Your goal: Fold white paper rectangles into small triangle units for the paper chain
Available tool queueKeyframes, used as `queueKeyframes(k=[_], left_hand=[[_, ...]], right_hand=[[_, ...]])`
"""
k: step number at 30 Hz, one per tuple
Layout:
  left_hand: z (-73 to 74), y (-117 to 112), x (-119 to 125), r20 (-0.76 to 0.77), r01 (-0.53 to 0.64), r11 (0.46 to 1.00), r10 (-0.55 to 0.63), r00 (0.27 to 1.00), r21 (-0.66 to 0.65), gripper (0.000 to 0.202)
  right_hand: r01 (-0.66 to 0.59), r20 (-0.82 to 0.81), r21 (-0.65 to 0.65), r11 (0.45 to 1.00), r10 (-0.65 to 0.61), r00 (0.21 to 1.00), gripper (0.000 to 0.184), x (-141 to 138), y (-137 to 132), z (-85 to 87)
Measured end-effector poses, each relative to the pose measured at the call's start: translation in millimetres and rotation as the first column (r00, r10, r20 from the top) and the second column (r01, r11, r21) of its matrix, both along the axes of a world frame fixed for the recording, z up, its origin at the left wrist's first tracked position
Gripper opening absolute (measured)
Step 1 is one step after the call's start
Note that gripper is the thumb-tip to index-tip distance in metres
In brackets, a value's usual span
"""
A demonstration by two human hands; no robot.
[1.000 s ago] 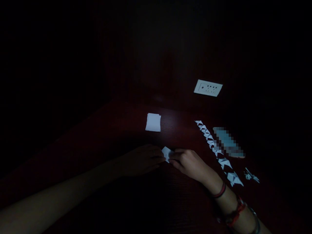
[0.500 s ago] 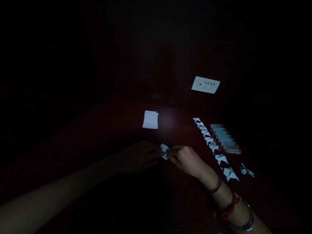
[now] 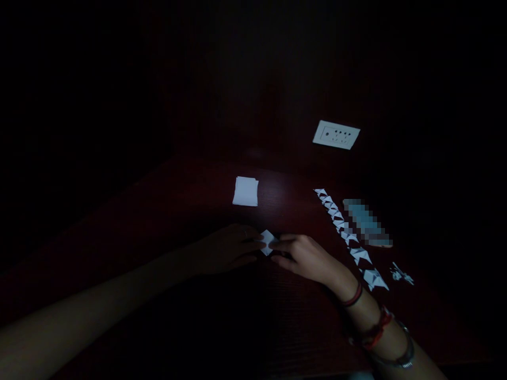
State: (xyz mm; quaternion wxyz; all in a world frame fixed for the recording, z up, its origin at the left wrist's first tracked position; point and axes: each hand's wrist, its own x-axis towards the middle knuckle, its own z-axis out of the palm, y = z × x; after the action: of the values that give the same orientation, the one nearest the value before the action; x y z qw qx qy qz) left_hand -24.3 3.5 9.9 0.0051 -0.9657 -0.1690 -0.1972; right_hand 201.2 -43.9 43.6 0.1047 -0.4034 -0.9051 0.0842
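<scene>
A small white folded paper piece (image 3: 268, 241) lies on the dark red table (image 3: 190, 211) between my two hands. My left hand (image 3: 225, 249) pinches its left side with closed fingers. My right hand (image 3: 304, 256), with bracelets on the wrist, grips its right side with curled fingers. The scene is very dark, so finger detail is faint. A small stack of white paper squares (image 3: 245, 191) rests farther back on the table.
A row of several folded white paper triangles (image 3: 348, 237) runs diagonally at the right, beside a blurred blue-grey flat object (image 3: 366, 222). A few paper scraps (image 3: 402, 274) lie further right. A white wall socket (image 3: 336, 134) sits behind the table.
The paper piece has been turned and folded smaller between my fingers, now showing a diamond shape. Both hands stay together at the same spot; the view shifted slightly.
</scene>
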Motion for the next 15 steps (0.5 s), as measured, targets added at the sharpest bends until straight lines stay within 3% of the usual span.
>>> queueKeyframes(k=[5, 15], left_hand=[[2.0, 1, 2, 0.001, -0.014, 0.998, 0.014, 1.0, -0.057, 0.032], [-8.2, -2, -1, -0.005, -0.084, 0.993, 0.084, 0.996, -0.079, 0.029]], right_hand=[[0.015, -0.002, -0.019, 1.0, -0.015, 1.0, 0.03, 0, -1, -0.8], [-0.008, 0.014, -0.049, 0.999, 0.009, 1.0, 0.026, 1, -1, 6.0]])
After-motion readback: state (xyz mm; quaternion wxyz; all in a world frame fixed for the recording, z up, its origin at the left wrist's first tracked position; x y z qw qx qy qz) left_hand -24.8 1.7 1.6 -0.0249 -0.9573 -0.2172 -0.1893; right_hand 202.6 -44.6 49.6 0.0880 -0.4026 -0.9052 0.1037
